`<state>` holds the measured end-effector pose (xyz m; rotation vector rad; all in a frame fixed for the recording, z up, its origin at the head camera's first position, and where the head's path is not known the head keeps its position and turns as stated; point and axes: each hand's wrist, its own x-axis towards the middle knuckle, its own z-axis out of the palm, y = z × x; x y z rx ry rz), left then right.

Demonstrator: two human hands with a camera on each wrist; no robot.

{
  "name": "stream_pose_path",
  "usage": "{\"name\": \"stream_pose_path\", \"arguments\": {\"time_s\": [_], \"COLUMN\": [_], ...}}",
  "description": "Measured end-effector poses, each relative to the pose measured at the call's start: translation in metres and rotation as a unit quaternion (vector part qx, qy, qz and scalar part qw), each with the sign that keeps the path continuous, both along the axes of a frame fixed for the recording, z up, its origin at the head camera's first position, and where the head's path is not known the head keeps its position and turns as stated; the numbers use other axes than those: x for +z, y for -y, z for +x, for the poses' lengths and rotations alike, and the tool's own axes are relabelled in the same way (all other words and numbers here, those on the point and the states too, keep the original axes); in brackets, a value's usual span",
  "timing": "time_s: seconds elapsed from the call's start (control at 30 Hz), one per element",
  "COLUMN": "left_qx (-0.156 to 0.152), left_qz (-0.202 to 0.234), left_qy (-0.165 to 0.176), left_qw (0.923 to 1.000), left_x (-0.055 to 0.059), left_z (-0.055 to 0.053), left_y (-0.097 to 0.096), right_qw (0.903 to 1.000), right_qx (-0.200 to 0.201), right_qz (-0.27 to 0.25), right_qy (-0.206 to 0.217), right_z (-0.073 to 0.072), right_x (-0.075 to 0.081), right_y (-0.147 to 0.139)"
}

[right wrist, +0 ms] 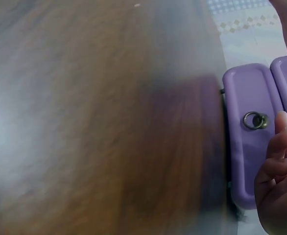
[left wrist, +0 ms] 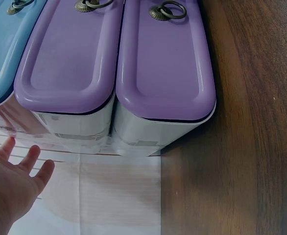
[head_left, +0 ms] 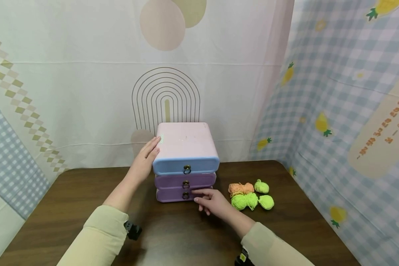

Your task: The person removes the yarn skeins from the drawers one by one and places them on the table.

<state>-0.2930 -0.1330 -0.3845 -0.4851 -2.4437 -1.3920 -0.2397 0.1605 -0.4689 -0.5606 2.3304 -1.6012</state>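
Note:
A small chest of drawers [head_left: 187,142] with a pale pink top stands on the table. Its top drawer [head_left: 169,167] is blue, and the two below are purple, each with a brass ring pull. My left hand [head_left: 142,162] lies along the chest's left side, fingertips at the top edge. Its fingers appear spread in the left wrist view. At the lowest purple drawer [head_left: 171,195], my right hand [head_left: 217,203] reaches toward the ring pull [head_left: 185,195] with the index finger extended. The ring pull [right wrist: 252,120] hangs apart from the fingers in the right wrist view.
Right of the chest lie an orange yarn bundle [head_left: 241,188], a lime green yarn bundle [head_left: 244,201] and two small green yarn balls [head_left: 266,202]. The dark wooden table [head_left: 173,236] backs onto a printed cloth [head_left: 86,111], with a checked cloth [head_left: 319,92] at the right.

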Motion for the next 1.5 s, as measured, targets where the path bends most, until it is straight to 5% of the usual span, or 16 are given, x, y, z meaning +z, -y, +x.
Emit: {"name": "stream_pose_path", "arguments": {"time_s": [0.57, 1.5], "left_qx": [-0.001, -0.001], "left_qz": [0.002, 0.002], "left_qy": [-0.001, 0.002], "left_qw": [1.0, 1.0], "left_x": [0.0, 0.0], "left_z": [0.001, 0.001], "left_y": [0.0, 0.0], "right_qw": [1.0, 0.9983], "right_qx": [0.003, -0.022], "right_qz": [0.007, -0.001], "right_qy": [0.001, 0.054], "right_z": [-0.004, 0.001], "right_x": [-0.022, -0.019], "right_y": [0.0, 0.03]}}
